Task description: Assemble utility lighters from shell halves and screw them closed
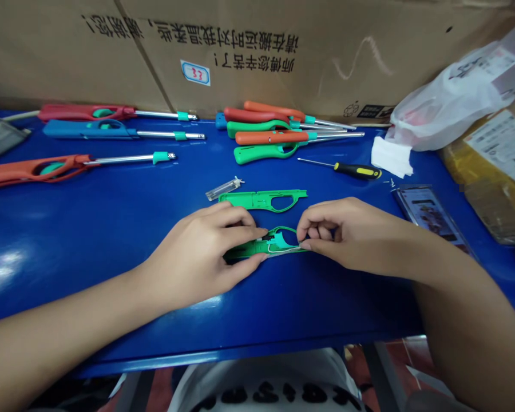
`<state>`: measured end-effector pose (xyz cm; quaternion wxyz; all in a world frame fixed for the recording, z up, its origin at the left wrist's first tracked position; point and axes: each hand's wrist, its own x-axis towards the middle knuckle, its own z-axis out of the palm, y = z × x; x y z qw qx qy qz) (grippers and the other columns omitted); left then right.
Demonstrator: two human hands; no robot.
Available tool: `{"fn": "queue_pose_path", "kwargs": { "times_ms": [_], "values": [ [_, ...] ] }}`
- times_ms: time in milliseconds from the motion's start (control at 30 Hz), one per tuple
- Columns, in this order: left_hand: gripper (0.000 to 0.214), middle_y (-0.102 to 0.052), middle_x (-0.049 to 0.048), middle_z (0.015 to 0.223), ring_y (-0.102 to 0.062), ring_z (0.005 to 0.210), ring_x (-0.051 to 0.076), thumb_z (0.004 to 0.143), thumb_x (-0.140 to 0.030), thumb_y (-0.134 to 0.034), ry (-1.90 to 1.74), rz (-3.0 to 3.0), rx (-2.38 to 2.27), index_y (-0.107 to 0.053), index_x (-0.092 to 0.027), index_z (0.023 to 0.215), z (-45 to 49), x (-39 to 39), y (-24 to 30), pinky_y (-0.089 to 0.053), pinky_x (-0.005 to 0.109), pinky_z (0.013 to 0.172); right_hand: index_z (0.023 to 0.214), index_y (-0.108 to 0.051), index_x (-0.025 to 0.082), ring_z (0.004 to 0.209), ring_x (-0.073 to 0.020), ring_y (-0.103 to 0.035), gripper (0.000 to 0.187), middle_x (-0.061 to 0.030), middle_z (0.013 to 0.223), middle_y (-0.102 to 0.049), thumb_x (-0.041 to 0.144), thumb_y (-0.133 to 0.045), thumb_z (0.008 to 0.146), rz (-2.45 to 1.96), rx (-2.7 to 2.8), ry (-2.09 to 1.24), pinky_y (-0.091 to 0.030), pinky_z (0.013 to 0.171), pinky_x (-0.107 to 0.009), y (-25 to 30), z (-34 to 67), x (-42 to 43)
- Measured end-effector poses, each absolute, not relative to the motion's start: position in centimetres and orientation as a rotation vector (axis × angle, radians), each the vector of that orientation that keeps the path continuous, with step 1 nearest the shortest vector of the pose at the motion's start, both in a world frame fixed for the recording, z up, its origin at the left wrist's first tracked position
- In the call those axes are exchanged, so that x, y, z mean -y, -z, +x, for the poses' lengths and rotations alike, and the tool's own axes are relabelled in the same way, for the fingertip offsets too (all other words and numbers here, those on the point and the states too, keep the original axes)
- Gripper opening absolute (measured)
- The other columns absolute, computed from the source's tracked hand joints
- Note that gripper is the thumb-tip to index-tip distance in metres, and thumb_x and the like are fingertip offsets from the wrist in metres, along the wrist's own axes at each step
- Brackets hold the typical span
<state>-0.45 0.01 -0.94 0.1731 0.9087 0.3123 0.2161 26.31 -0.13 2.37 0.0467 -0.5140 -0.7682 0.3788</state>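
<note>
A green lighter housing half (251, 248) lies open side up on the table, with a teal trigger (279, 240) and a thin white wire (283, 250) inside it. My left hand (208, 252) grips its left part between thumb and fingers. At the right end, my right hand (339, 234) is closed in a pinch where the wire reaches the fingertips; the exact contact is hidden. Just beyond lies the matching green housing half (244, 200), hollow side up. A small clear fuel tank (223, 189) rests beside that half's left end.
Several assembled lighters (266, 137) lie at the back, with others (90, 129) at left. A black-and-yellow screwdriver (358, 170) is at right, near a phone (429, 214), folded white tissue (392, 157) and a plastic bag (446, 103). A cardboard box (326, 51) walls the back.
</note>
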Motion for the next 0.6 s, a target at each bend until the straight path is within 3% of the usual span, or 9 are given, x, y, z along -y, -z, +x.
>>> {"fn": "queue_pose_path", "kwargs": {
  "times_ms": [267,467,600],
  "values": [
    [0.026,-0.070,0.0073,0.103,-0.066,0.092,0.021,0.096,-0.032,-0.068,-0.645,2.566,-0.873,-0.077,-0.018,0.116,-0.4,-0.1,1.5,-0.056,0.036,0.083,0.091,-0.074,0.027,0.059,-0.0102,-0.050,0.013,0.0048,0.071,-0.062,0.024,-0.061,0.090,-1.490,2.374,-0.988,-0.039,0.055,-0.026,-2.2,25.7,0.3],
    [0.029,-0.071,0.0089,0.106,-0.066,0.096,0.023,0.096,-0.032,-0.068,-0.650,2.633,-0.827,-0.075,-0.015,0.119,-0.4,-0.4,1.2,-0.055,0.037,0.086,0.104,-0.070,0.026,0.079,-0.0117,-0.056,0.013,0.0018,0.101,-0.066,0.023,-0.065,0.093,-1.246,2.480,-0.935,-0.041,0.068,-0.028,-1.7,24.6,0.7],
    [0.025,-0.073,0.0080,0.106,-0.067,0.097,0.022,0.096,-0.030,-0.064,-0.751,2.653,-0.921,-0.075,-0.016,0.114,-1.0,-1.6,-0.6,-0.054,0.036,0.088,0.098,-0.069,0.026,0.084,-0.0125,-0.057,0.010,0.0020,0.103,-0.064,0.019,-0.062,0.095,-1.248,2.504,-0.941,-0.039,0.069,-0.029,-1.6,24.5,0.7]
  ]
}}
